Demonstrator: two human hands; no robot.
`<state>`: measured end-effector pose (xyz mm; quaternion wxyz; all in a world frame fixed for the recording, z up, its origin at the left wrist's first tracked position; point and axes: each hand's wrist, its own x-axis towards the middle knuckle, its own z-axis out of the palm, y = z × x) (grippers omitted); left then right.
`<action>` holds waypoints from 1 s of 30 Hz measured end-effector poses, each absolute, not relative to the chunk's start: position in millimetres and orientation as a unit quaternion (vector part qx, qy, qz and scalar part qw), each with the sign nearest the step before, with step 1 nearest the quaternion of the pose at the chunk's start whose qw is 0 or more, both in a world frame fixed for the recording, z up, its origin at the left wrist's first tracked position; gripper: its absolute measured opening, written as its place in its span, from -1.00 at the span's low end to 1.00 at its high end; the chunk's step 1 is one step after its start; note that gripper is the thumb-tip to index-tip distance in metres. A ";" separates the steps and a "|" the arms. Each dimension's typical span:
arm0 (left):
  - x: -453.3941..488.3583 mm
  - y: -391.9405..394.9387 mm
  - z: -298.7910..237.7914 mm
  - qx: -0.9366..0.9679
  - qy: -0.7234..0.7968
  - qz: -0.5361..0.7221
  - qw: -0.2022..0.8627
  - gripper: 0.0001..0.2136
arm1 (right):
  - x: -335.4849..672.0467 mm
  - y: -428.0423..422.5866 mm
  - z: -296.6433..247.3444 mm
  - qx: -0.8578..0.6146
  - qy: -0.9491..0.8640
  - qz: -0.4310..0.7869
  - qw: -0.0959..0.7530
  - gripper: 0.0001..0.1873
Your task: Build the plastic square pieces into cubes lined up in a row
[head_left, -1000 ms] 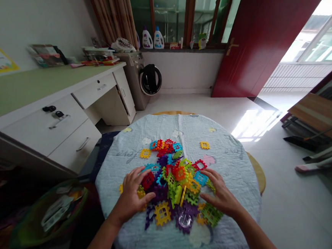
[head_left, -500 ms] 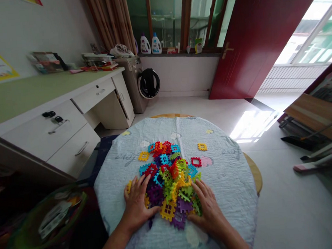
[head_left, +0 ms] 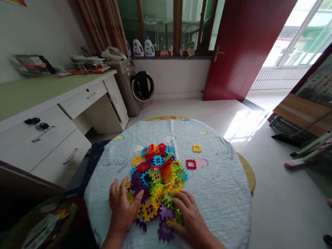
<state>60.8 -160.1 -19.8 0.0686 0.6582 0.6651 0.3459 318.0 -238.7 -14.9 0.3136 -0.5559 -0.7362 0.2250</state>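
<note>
A heap of colourful plastic building blocks point(head_left: 155, 175), square with notched edges, lies in front of me. Red, blue, green, yellow, orange and purple pieces overlap in it. My left hand point(head_left: 123, 208) is at the heap's left side, thumb and fingers spread, near yellow and purple pieces. At the lower right edge, my right hand point(head_left: 189, 218) rests with curved, parted fingers against green and purple pieces. A yellow window block point(head_left: 148, 211) lies between the hands. Apart from the heap are a red square frame point(head_left: 191, 164) and a yellow square block point(head_left: 197, 148).
The round table wears a light blue cloth point(head_left: 217, 189). A green basket of odds and ends point(head_left: 44, 226) stands at lower left. Beyond are a white desk point(head_left: 61, 144), a washing machine point(head_left: 128, 87) with its door ajar and a red door point(head_left: 251, 37).
The view has turned slightly right. My left hand has lifted its fingers off the red and blue pieces and moved outward. The right hand has shifted toward me, and nearby blocks have moved.
</note>
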 end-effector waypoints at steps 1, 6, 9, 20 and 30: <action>56.0 -161.6 -22.9 0.661 0.667 0.332 0.085 -0.33 | 319.5 -234.9 -12.9 -0.553 -0.732 0.224 0.328 -0.46; 52.0 -174.0 -32.5 0.714 0.623 0.291 0.133 -0.27 | 335.0 -211.2 -3.9 -0.594 -0.679 0.190 0.386 -0.75; 66.3 -181.0 -26.8 0.733 0.592 0.309 0.125 -0.27 | 345.6 -193.5 1.2 -0.598 -0.677 0.180 0.389 -0.77; 107.9 -169.1 5.1 0.814 0.486 0.287 0.141 -0.45 | 409.3 -70.7 -4.8 -0.752 -0.594 0.094 0.271 -0.42; 91.7 -47.4 12.0 0.721 0.632 0.278 0.056 -0.49 | 375.8 -58.1 -15.3 -0.713 -0.645 0.137 0.238 -0.67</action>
